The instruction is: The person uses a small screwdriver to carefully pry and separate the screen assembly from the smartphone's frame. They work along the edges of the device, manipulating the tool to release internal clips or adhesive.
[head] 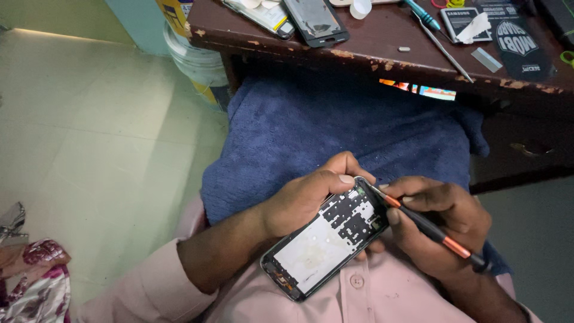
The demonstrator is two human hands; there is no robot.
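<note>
One head-worn view looks steeply down, close over the person's lap and hands, facing the desk (382, 57) at the far edge, floor at left.

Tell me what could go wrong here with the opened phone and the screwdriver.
1. The opened black phone with its bare metal frame is held in the air over the lap by the left hand alone; it may slip and fall.
2. The tip of the black and orange screwdriver in the right hand sits at the phone's top corner; a slip could scratch the exposed parts or jab the left thumb.
</note>
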